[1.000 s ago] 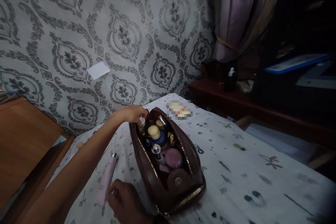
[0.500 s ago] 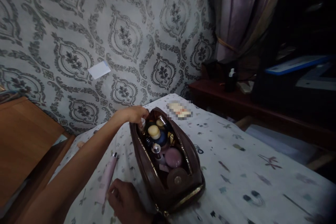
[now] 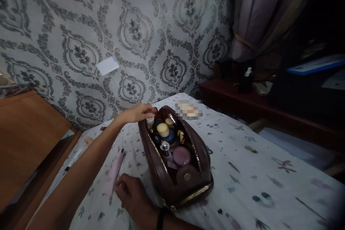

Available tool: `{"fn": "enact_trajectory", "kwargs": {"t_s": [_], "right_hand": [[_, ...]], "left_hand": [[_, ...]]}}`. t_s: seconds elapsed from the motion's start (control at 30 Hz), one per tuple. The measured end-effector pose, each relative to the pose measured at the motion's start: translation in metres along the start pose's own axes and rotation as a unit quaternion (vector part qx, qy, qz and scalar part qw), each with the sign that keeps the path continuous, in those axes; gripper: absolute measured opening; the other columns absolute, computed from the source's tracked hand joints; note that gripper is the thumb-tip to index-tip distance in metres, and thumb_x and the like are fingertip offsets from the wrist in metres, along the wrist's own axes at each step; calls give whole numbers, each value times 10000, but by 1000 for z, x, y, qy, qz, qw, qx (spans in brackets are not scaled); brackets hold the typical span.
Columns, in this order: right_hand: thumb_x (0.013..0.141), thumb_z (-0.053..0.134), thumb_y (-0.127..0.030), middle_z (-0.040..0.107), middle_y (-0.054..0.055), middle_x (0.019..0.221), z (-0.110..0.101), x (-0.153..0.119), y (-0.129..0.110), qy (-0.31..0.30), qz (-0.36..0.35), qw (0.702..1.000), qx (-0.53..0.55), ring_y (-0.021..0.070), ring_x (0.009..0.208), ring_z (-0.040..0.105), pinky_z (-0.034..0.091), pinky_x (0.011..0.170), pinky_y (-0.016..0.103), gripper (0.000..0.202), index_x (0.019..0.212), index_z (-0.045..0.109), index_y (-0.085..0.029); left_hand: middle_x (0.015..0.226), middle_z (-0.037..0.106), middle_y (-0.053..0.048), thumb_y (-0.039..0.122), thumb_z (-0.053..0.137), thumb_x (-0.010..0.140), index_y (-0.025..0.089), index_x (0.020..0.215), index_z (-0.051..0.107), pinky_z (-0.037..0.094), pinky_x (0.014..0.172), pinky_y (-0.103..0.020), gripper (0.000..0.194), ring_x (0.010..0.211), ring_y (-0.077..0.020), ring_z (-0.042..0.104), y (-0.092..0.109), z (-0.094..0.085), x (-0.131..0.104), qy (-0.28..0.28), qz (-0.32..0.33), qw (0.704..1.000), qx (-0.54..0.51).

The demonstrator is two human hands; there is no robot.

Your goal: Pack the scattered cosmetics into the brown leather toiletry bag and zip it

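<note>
A brown cosmetic bag [image 3: 151, 172] stands unzipped on the sheet, filled with jars and bottles. Inside are a jar with a pale yellow lid [image 3: 162, 129], a round mauve compact [image 3: 181, 156] and a bottle with a shiny silver cap [image 3: 165, 146]. My left hand [image 3: 141, 112] reaches over the bag's far left end, fingers stretched out just above a small white container [image 3: 150, 122]; whether they touch it is unclear. Beside the bag's near left side my right hand [image 3: 134, 194] rests with fingers curled, nothing visible in them. A pink tube [image 3: 113, 174] lies next to it.
The patterned sheet [image 3: 242, 187] spreads under everything. A pixelated flat item [image 3: 190, 110] lies beyond the bag. Orange-brown wooden furniture [image 3: 32, 125] borders the left; a dark red shelf [image 3: 215, 88] with a small bottle [image 3: 246, 81] stands right. Patterned wallpaper rises behind.
My left hand's fingers have lifted slightly from the small white container at the bag's far end. The view has shifted a little; my right hand stays beside the bag.
</note>
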State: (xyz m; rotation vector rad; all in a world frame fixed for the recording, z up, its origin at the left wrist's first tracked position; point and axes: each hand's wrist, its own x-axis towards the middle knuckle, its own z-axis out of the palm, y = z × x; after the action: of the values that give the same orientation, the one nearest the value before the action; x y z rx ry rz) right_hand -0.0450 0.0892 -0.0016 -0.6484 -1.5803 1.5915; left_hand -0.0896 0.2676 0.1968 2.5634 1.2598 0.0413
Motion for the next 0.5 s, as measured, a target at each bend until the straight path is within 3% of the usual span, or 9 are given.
{"fn": "enact_trajectory", "kwargs": {"t_s": [0.17, 0.3, 0.43, 0.5], "right_hand": [[887, 578, -293, 479, -52, 617, 0, 1, -1, -5, -1, 1000, 7, 111, 599, 473, 350, 555, 200, 139, 789, 585, -195], [879, 536, -264, 463, -52, 634, 1, 2, -1, -9, 10, 1000, 18, 106, 581, 455, 353, 543, 198, 119, 778, 549, -203], [879, 510, -292, 467, -49, 650, 0, 4, -1, -15, 11, 1000, 18, 103, 566, 469, 362, 512, 195, 142, 769, 514, -205], [892, 506, -332, 474, -49, 648, -1, 5, -1, -26, 9, 1000, 12, 100, 547, 480, 369, 498, 197, 176, 776, 520, -200]], "left_hand": [[1113, 702, -76, 391, 433, 988, 178, 1105, 629, 497, 910, -342, 312, 1023, -214, 632, 8, 24, -48, 239, -56, 969, 15], [1064, 698, -77, 295, 468, 976, 180, 1115, 608, 537, 862, -329, 228, 977, -198, 657, 18, 51, -98, 374, -87, 923, 40], [1014, 694, -43, 122, 505, 907, 267, 1102, 622, 580, 869, -379, 270, 990, -207, 672, 61, 65, -163, 506, -40, 850, 140], [1101, 687, -24, 158, 610, 826, 365, 1104, 658, 620, 806, -450, 350, 984, -255, 673, 89, 67, -206, 569, -35, 804, 169]]}}
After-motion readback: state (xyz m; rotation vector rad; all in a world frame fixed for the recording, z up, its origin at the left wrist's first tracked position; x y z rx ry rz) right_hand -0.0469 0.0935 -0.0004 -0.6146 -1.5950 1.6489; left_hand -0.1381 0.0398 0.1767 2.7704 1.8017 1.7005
